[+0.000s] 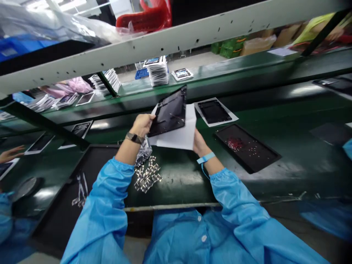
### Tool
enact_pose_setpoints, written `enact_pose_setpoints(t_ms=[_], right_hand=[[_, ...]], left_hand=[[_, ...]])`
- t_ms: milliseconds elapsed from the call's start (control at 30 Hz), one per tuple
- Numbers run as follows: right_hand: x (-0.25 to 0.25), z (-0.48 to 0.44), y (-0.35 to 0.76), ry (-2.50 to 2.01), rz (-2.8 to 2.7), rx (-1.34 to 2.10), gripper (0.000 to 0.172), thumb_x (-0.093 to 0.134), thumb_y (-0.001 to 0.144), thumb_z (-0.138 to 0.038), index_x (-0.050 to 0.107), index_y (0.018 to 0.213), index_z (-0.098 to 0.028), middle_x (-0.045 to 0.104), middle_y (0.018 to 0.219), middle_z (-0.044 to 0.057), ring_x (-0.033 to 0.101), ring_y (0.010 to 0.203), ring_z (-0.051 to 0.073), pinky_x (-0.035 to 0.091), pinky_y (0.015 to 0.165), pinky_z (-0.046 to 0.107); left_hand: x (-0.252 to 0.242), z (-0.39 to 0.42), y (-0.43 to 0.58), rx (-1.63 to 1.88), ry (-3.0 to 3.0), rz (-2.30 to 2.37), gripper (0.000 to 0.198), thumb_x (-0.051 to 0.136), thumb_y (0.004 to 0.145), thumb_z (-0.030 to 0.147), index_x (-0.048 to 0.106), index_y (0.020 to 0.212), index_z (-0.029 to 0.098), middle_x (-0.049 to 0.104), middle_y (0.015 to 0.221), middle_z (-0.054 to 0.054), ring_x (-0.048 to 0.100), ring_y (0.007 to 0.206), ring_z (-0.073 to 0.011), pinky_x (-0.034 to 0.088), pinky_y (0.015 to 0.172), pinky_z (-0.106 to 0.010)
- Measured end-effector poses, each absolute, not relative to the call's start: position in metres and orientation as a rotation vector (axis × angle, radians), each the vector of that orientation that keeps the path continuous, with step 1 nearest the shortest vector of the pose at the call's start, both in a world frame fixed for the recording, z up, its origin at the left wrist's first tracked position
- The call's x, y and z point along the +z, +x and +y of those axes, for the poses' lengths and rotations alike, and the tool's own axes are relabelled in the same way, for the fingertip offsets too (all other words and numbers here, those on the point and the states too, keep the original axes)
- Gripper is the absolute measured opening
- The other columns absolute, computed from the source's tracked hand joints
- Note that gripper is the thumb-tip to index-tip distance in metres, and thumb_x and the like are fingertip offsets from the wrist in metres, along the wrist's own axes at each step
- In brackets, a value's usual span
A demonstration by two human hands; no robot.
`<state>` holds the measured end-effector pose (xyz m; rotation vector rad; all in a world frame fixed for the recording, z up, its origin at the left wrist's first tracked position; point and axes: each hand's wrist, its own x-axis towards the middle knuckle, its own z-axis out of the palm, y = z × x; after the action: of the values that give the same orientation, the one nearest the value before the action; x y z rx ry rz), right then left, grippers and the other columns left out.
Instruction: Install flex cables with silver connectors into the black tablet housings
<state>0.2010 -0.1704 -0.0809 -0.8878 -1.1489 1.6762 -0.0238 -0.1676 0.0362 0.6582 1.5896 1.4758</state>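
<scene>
A black tablet housing (172,112) is tilted up off the bench, its left edge pinched in my left hand (143,125). Behind and below it is a white paper sheet (178,137). My right hand (200,142) grips this sheet at its right edge, with the fingers mostly hidden behind it. Small shiny metal pieces (147,174) lie in a loose pile below my left wrist, beside a clear plastic bag (143,152) of similar-looking parts. Further right, a black tray (264,152) carries tiny red and pale pieces.
Another tablet housing (214,111) lies on white paper behind my right hand. A large black tray (103,156) with tweezers (80,189) sits at left. A shelf beam (176,40) crosses overhead. Stacked sheets (158,73) stand on the back ledge. A co-worker's hand (11,154) is at far left.
</scene>
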Motion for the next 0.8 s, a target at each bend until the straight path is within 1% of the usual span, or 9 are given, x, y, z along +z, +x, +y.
enact_pose_setpoints(t_ms=[67, 133, 267, 333, 400, 467, 567, 700, 800], right_hand=[[-0.075, -0.183, 0.228, -0.808, -1.138, 1.81, 0.081, 0.023, 0.093, -0.083, 0.069, 0.114, -0.019, 0.077, 0.097, 0.012, 0.071, 0.107, 0.031, 0.058, 0.09, 0.045], [-0.075, -0.196, 0.261, -0.857, -1.193, 1.855, 0.085, 0.023, 0.091, -0.086, 0.071, 0.11, -0.019, 0.077, 0.092, 0.013, 0.071, 0.102, 0.031, 0.059, 0.086, 0.044], [-0.097, -0.204, 0.304, -1.29, -1.47, 1.587, 0.067, 0.055, 0.081, -0.083, 0.071, 0.089, -0.018, 0.072, 0.076, 0.01, 0.068, 0.073, 0.024, 0.056, 0.065, 0.035], [-0.111, -0.204, 0.311, -1.415, -1.576, 1.499, 0.058, 0.07, 0.074, -0.075, 0.067, 0.075, -0.017, 0.066, 0.066, 0.007, 0.06, 0.059, 0.019, 0.047, 0.054, 0.031], [-0.121, -0.204, 0.313, -1.489, -1.698, 1.427, 0.055, 0.072, 0.072, -0.072, 0.062, 0.064, -0.018, 0.058, 0.057, 0.006, 0.049, 0.051, 0.016, 0.037, 0.049, 0.03], [-0.127, -0.201, 0.315, -1.532, -1.853, 1.295, 0.053, 0.071, 0.072, -0.07, 0.06, 0.059, -0.02, 0.057, 0.057, 0.008, 0.046, 0.053, 0.018, 0.033, 0.053, 0.034], [-0.13, -0.195, 0.32, -1.487, -2.086, 1.005, 0.045, 0.069, 0.076, -0.063, 0.056, 0.058, -0.024, 0.057, 0.066, 0.014, 0.053, 0.067, 0.03, 0.035, 0.065, 0.045], [-0.129, -0.21, 0.34, -1.283, -2.282, 0.514, 0.029, 0.053, 0.089, -0.059, 0.062, 0.088, -0.031, 0.06, 0.087, 0.018, 0.055, 0.082, 0.041, 0.038, 0.076, 0.058], [-0.129, -0.233, 0.353, -1.1, -2.405, 0.504, 0.027, 0.049, 0.092, -0.064, 0.061, 0.094, -0.04, 0.066, 0.097, 0.016, 0.056, 0.083, 0.042, 0.042, 0.074, 0.06]], left_hand=[[0.009, -0.206, 0.005, 1.414, 0.734, 1.677, 0.023, 0.07, 0.078, 0.006, 0.055, 0.061, 0.012, 0.045, 0.049, 0.005, 0.04, 0.049, -0.0078, 0.035, 0.053, -0.022], [-0.023, -0.242, 0.031, 1.326, 0.813, 1.749, 0.023, 0.066, 0.081, 0.01, 0.056, 0.061, 0.013, 0.044, 0.048, 0.005, 0.039, 0.047, -0.0083, 0.032, 0.052, -0.022], [-0.076, -0.285, 0.07, 1.131, 0.941, 1.873, 0.017, 0.057, 0.086, 0.011, 0.062, 0.071, 0.013, 0.062, 0.063, -0.003, 0.058, 0.062, -0.015, 0.041, 0.061, -0.024], [-0.092, -0.294, 0.081, 1.04, 1.015, 1.962, 0.014, 0.059, 0.086, 0.011, 0.065, 0.074, 0.013, 0.068, 0.072, -0.007, 0.065, 0.073, -0.019, 0.045, 0.068, -0.026], [-0.102, -0.299, 0.091, 0.951, 1.093, 2.05, 0.01, 0.064, 0.084, 0.012, 0.067, 0.075, 0.014, 0.072, 0.079, -0.011, 0.068, 0.083, -0.023, 0.048, 0.075, -0.029], [-0.108, -0.3, 0.097, 0.875, 1.164, 2.126, 0.007, 0.068, 0.082, 0.013, 0.069, 0.076, 0.015, 0.073, 0.087, -0.013, 0.07, 0.091, -0.0264, 0.049, 0.082, -0.033], [-0.104, -0.308, 0.085, 0.827, 1.245, 2.213, 0.004, 0.071, 0.085, 0.02, 0.073, 0.086, 0.017, 0.074, 0.104, -0.014, 0.068, 0.104, -0.0276, 0.049, 0.092, -0.035], [-0.071, -0.382, 0.003, 0.86, 1.501, 2.406, 0.019, 0.062, 0.095, 0.025, 0.073, 0.108, 0.017, 0.073, 0.113, -0.011, 0.066, 0.106, -0.0216, 0.048, 0.098, -0.032], [-0.041, -0.47, -0.099, 0.688, 1.264, 2.881, 0.02, 0.065, 0.094, 0.021, 0.073, 0.11, 0.015, 0.071, 0.112, -0.008, 0.064, 0.1, -0.0193, 0.048, 0.098, -0.032]])
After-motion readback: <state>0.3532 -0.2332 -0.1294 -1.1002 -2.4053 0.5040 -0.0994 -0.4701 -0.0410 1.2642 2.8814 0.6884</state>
